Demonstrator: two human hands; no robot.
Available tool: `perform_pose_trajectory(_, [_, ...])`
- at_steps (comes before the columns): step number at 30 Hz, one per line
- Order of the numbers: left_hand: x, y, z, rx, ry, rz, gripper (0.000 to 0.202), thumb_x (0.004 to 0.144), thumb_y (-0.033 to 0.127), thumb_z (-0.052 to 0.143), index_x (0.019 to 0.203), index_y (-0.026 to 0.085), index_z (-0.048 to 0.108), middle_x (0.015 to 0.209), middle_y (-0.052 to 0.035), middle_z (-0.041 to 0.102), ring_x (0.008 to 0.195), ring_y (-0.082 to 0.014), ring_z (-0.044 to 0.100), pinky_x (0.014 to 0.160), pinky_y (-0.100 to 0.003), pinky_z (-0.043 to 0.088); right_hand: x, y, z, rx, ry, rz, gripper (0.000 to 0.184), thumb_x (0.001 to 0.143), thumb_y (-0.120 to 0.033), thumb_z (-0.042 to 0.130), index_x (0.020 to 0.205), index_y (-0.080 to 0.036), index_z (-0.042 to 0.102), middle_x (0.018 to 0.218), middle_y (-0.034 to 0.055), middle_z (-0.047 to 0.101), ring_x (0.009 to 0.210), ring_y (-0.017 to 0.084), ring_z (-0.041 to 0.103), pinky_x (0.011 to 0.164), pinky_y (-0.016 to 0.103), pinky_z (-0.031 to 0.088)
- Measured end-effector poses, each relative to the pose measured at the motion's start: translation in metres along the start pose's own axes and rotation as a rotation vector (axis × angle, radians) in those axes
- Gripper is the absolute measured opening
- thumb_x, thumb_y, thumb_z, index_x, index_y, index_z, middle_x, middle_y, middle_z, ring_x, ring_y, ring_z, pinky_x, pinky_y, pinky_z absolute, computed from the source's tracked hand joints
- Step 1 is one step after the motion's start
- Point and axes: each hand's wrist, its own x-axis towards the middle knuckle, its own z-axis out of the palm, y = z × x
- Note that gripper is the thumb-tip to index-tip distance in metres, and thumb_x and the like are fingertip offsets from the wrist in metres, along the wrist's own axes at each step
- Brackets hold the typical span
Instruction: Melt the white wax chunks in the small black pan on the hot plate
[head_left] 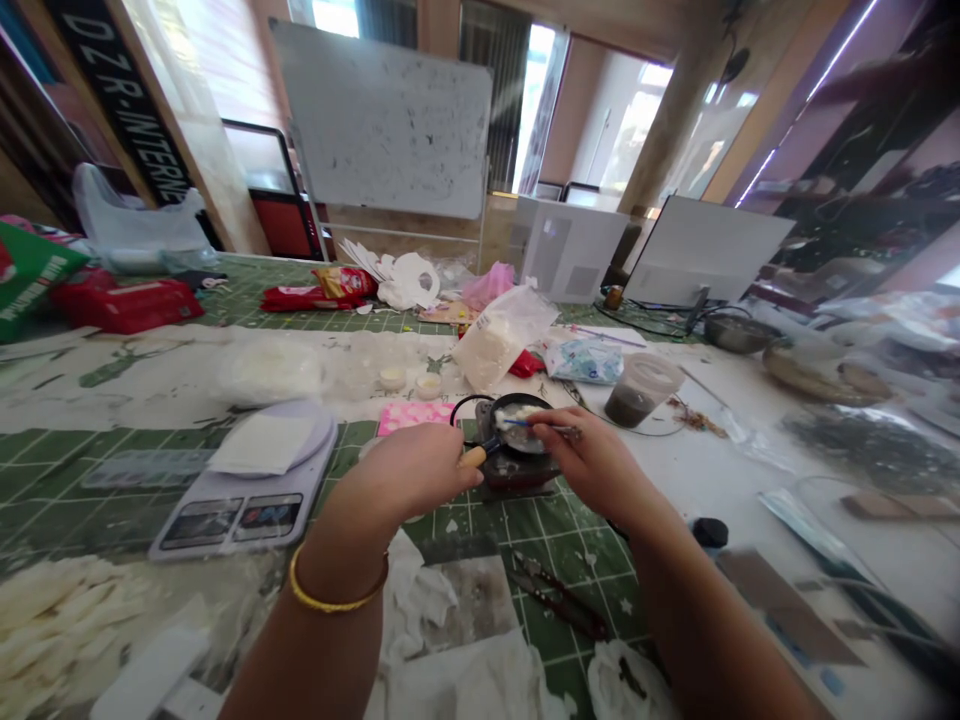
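A small black frying pan (519,440) sits on a small dark hot plate (517,478), with whitish pieces (519,411) inside it. My left hand (412,468) is closed around the pan's handle (473,457), whose pale wooden part shows beside my fingers. My right hand (596,455) pinches a thin stick (516,422) with a blue end, which reaches over the pan among the whitish pieces. A gold bangle (337,603) circles my left wrist. Below the hot plate lies a pair of dark-handled scissors or pliers (562,595).
A kitchen scale (247,480) bearing a white sheet stands at left. Cream-coloured flakes (67,610) lie front left. Beyond the pan are small cups (428,386) and a propped plastic bag (496,345). A tub of dark contents (637,390) stands right, with crumpled white tissue (420,600) in front.
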Motion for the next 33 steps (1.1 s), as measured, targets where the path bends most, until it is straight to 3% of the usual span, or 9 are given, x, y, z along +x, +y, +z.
perform_pose_trajectory(4, [0.0, -0.001, 0.0, -0.004, 0.003, 0.012, 0.035, 0.07, 0.049, 0.038, 0.068, 0.018, 0.055, 0.07, -0.0059, 0.061, 0.055, -0.0162, 0.052, 0.047, -0.026, 0.029, -0.003, 0.002, -0.009, -0.096, 0.019, 0.057, 0.032, 0.084, -0.036, 0.038, 0.092, -0.02, 0.063, 0.091, 0.0071, 0.063, 0.087, 0.019, 0.055, 0.08, 0.034, 0.04])
perform_pose_trajectory(9, [0.0, 0.0, 0.001, -0.004, 0.002, 0.009, 0.036, 0.07, 0.05, 0.038, 0.068, 0.018, 0.055, 0.071, -0.0057, 0.062, 0.056, -0.0173, 0.054, 0.046, -0.026, 0.03, -0.006, -0.005, -0.009, 0.012, -0.064, -0.013, 0.029, 0.084, -0.035, 0.037, 0.097, -0.024, 0.061, 0.097, 0.0046, 0.061, 0.092, 0.017, 0.054, 0.083, 0.032, 0.039])
perform_pose_trajectory(15, [-0.001, -0.001, 0.001, 0.006, 0.002, 0.028, 0.035, 0.071, 0.048, 0.037, 0.067, 0.018, 0.055, 0.07, -0.0058, 0.062, 0.056, -0.0173, 0.053, 0.046, -0.026, 0.03, 0.001, 0.005, -0.008, -0.148, 0.028, 0.071, 0.03, 0.084, -0.034, 0.038, 0.092, -0.02, 0.064, 0.088, 0.0076, 0.063, 0.088, 0.02, 0.054, 0.08, 0.035, 0.038])
perform_pose_trajectory(20, [-0.001, 0.0, 0.001, -0.001, 0.005, 0.023, 0.035, 0.071, 0.05, 0.038, 0.067, 0.018, 0.054, 0.072, -0.0063, 0.062, 0.058, -0.0176, 0.054, 0.047, -0.026, 0.03, -0.007, -0.001, -0.015, -0.094, -0.045, -0.002, 0.029, 0.084, -0.035, 0.037, 0.093, -0.025, 0.063, 0.091, 0.0034, 0.063, 0.088, 0.017, 0.054, 0.08, 0.031, 0.038])
perform_pose_trajectory(26, [0.0, -0.001, 0.002, 0.003, -0.01, 0.024, 0.035, 0.07, 0.05, 0.039, 0.067, 0.018, 0.053, 0.072, -0.0059, 0.062, 0.057, -0.0163, 0.054, 0.046, -0.025, 0.029, -0.003, 0.003, -0.013, -0.2, 0.002, 0.046, 0.03, 0.084, -0.032, 0.038, 0.093, -0.02, 0.064, 0.089, 0.0068, 0.064, 0.088, 0.02, 0.054, 0.081, 0.036, 0.037])
perform_pose_trajectory(33, [0.0, -0.001, 0.0, -0.014, 0.009, 0.017, 0.037, 0.07, 0.051, 0.038, 0.066, 0.017, 0.053, 0.071, -0.0057, 0.062, 0.057, -0.016, 0.054, 0.046, -0.025, 0.03, -0.007, -0.003, -0.016, -0.155, -0.037, -0.035, 0.03, 0.085, -0.033, 0.037, 0.096, -0.023, 0.063, 0.089, 0.0048, 0.065, 0.087, 0.018, 0.054, 0.081, 0.034, 0.038])
